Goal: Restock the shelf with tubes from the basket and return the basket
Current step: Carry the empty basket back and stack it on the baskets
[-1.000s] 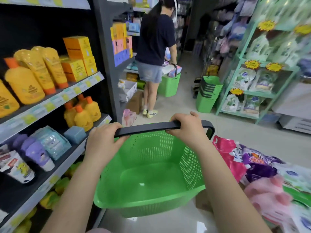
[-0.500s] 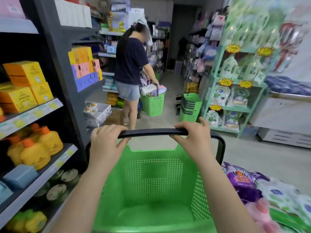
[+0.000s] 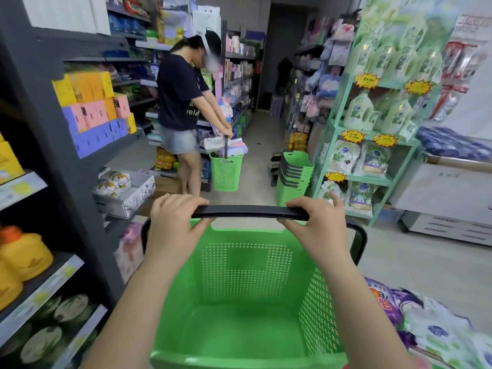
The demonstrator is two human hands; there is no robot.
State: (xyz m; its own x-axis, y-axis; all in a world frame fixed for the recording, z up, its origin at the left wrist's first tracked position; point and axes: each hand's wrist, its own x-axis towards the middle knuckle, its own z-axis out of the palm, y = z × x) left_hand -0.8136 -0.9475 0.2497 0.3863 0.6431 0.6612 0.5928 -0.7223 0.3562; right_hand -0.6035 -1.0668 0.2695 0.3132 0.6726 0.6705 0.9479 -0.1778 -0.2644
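I hold a green perforated basket [image 3: 247, 278] in front of me by its black handle [image 3: 250, 211]. The basket is empty inside. My left hand [image 3: 173, 222] grips the handle's left end and my right hand [image 3: 316, 225] grips its right end. The dark shelf unit [image 3: 66, 272] runs along my left, with yellow bottles [image 3: 24, 257] on it. No tubes show in this view.
A stack of green baskets [image 3: 294, 174] stands on the floor ahead right, beside a mint-green rack [image 3: 372, 155] of detergent pouches. A person [image 3: 183, 110] with another green basket [image 3: 226, 171] stands in the aisle ahead. Pouches [image 3: 415, 312] pile up at lower right.
The view has moved forward along the aisle and lifted; the shelf with tubes slid out of view to the left. The basket stack and the person are closer. Both hands keep their grip.
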